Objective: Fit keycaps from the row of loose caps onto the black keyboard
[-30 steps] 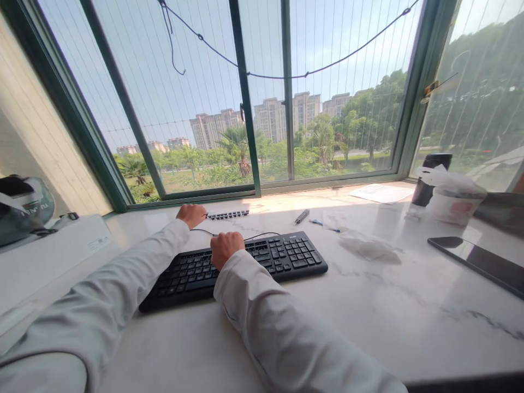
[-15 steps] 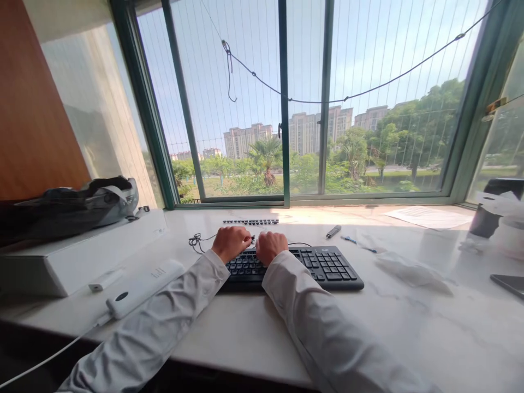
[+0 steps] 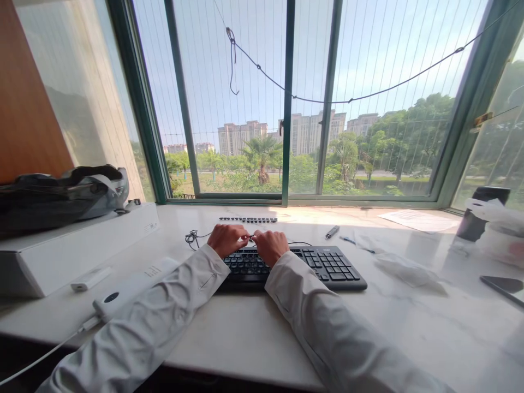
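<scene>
Above the back edge of a black keyboard (image 3: 339, 267), my two hands come together at the fingertips. Between them is a small dark piece (image 3: 251, 236), too small to name surely. My left hand (image 3: 227, 240) is closed in a pinch on its left side. My right hand (image 3: 272, 245) pinches from the right, fingers curled, over the middle of the keyboard. The hands and sleeves cover part of the keys. Just behind lies a row of small black keycaps (image 3: 248, 220) on the marble-patterned desk (image 3: 241, 327).
Left are a bundled black cable (image 3: 191, 238), a white power bank (image 3: 123, 297) with a cord, and a white box (image 3: 82, 248) bearing a black bag (image 3: 61, 199). Right lie a grey tool (image 3: 332, 232), a thin blue tool (image 3: 347, 240), a clear plastic bag (image 3: 409, 270) and a phone (image 3: 503, 286).
My hands have drawn together, and their fingertips now meet at the small dark piece. My left hand has turned slightly. The camera view has shifted a little.
</scene>
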`<state>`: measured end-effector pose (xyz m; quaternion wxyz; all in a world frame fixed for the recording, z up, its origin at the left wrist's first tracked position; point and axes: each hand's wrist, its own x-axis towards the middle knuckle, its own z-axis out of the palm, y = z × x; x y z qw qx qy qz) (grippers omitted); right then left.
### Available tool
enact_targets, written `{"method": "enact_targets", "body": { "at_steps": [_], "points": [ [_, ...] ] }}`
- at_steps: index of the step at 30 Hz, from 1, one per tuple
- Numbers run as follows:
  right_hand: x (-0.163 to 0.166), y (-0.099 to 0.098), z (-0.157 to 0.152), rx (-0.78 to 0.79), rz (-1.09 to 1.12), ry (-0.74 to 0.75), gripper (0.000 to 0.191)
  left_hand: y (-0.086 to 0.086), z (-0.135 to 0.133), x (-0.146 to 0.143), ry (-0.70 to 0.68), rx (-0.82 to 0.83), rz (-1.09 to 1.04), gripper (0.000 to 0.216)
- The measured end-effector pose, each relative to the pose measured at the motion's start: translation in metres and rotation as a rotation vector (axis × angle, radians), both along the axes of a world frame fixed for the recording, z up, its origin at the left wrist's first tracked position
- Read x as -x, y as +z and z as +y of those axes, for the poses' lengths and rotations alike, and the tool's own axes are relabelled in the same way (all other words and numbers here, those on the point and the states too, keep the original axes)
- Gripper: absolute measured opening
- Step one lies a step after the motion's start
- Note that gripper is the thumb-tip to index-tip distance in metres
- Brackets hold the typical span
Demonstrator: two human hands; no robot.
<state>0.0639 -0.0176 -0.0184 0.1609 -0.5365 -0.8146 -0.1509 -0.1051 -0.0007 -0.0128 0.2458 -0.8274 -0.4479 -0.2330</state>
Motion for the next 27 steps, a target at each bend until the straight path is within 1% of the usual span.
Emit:
{"method": "enact_targets", "body": {
  "at_steps": [3,8,13,16,21,27],
  "points": [
    [-0.001,-0.001,0.001,0.017,0.005,-0.017,0.039,0.001,0.002,0.004,-0.039,-0.008,0.038,0.023],
    [0.000,-0.002,0.000,0.069,0.043,-0.035,0.043,0.008,0.000,0.011,-0.137,0.014,0.181,0.024],
    [0.001,-0.001,-0.003,0.092,0.052,-0.019,0.040,0.009,0.002,0.016,-0.178,0.013,0.239,0.029],
    [0.001,0.000,-0.004,0.121,0.053,-0.014,0.038,0.007,0.003,0.016,-0.199,0.027,0.230,0.030],
    [-0.001,0.001,-0.002,0.181,0.099,-0.029,0.036,0.010,0.000,0.016,-0.196,0.109,0.169,0.028],
    [-0.001,-0.003,0.003,0.160,0.109,-0.023,0.035,0.012,0.001,0.019,-0.195,0.235,0.007,0.026]
  ]
}}
